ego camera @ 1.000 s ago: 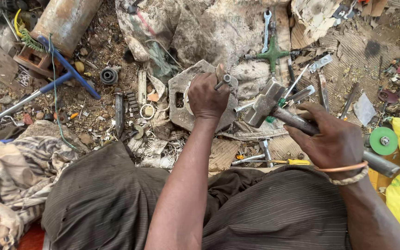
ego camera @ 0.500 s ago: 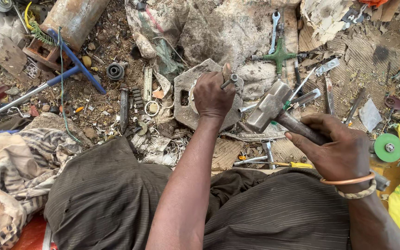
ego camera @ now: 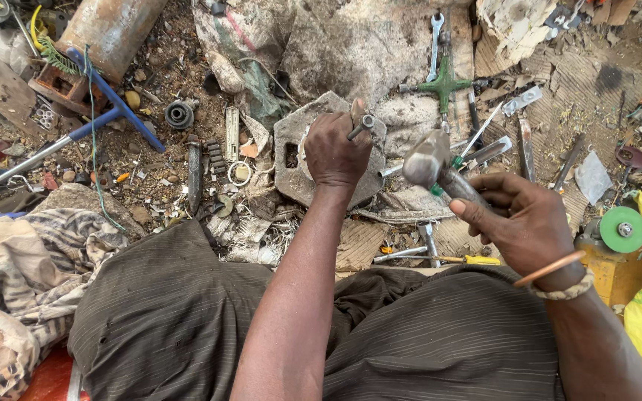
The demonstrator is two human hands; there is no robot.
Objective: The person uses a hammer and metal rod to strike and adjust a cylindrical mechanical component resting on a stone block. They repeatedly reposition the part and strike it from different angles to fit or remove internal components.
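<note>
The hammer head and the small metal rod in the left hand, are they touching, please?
Apart: the head view shows ground between the hammer head and the metal rod in the left hand.

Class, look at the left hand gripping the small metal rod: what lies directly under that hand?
Under the left hand, which grips the small metal rod, lies a flat grey metal plate on the littered ground. The hand covers the plate's middle, so that part cannot be seen.

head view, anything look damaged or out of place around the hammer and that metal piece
Nothing near the hands looks freshly broken. The left hand pins a small metal rod on a chipped stone block; the right hand holds the hammer. Tools and scrap lie scattered over the dirt.
</note>
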